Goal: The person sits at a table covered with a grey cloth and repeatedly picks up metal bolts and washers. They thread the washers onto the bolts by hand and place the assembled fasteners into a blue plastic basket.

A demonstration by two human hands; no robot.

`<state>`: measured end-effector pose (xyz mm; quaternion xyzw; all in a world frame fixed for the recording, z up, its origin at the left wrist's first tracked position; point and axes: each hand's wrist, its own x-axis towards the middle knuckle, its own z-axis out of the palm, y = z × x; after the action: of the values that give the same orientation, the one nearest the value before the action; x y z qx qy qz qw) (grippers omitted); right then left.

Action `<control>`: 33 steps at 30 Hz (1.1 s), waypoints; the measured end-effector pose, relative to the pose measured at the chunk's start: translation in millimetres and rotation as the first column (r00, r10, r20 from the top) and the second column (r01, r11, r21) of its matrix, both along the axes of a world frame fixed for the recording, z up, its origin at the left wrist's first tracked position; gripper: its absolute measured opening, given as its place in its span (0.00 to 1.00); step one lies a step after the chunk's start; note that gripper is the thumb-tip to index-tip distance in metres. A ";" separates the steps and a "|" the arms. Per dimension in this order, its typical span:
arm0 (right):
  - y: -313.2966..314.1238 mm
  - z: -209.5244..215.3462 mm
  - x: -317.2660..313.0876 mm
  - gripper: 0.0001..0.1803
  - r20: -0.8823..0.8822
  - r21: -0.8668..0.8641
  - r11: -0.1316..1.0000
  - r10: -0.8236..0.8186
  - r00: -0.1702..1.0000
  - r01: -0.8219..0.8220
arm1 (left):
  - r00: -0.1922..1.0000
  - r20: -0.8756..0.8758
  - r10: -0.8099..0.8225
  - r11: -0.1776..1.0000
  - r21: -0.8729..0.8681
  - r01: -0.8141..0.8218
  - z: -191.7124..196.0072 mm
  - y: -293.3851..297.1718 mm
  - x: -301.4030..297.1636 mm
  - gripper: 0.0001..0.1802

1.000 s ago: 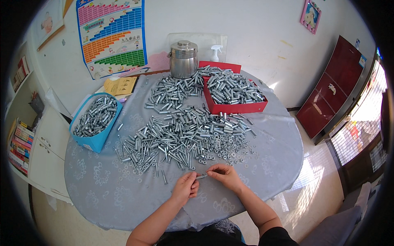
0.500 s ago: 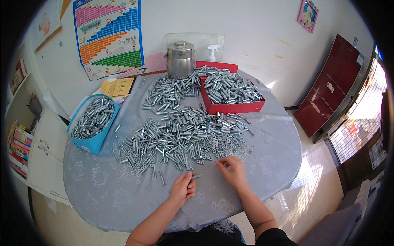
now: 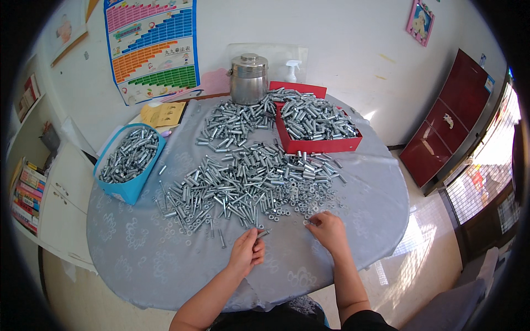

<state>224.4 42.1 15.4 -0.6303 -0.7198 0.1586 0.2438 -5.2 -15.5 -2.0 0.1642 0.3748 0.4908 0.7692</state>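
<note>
On the grey tabletop (image 3: 165,259), a sprawling bolt pile (image 3: 243,185).
Left hand (image 3: 247,252) pinches one stiff, light, slippery bolt (image 3: 263,233) by its shank; right hand (image 3: 329,230) fingers tiny washers (image 3: 298,198), grip unclear.

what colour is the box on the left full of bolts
Light blue. The box sits at the table's left edge, clearest in the head view.

- The left hand (image 3: 247,252) and right hand (image 3: 329,231) were bare, with no gloves, rings or watch visible.
- Both forearms were uncovered up to the elbows.
- Dark clothing (black, it seemed) showed at the lower edge, by the right upper arm.
</note>
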 end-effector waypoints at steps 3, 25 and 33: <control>-4.0 15.6 -8.8 0.09 -0.178 -0.028 0.998 0.050 0.983 -0.056 | 1.000 -0.002 -0.008 1.000 0.005 0.008 0.0 0.4 -0.2 0.15; -14.5 7.3 -44.0 0.09 -0.631 0.048 0.862 0.417 0.654 -0.504 | 0.987 -0.136 -0.083 0.996 0.023 0.086 6.3 -3.8 7.3 0.15; -14.2 -5.2 -41.5 0.13 -0.474 -0.199 0.899 0.261 0.841 -0.391 | 0.972 -0.224 -0.074 0.985 0.135 0.106 4.0 -6.8 11.2 0.15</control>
<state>183.0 27.9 10.2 -0.4742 -0.7132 0.4380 0.2732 6.1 -22.2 2.1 0.2896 0.4122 0.4603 0.7310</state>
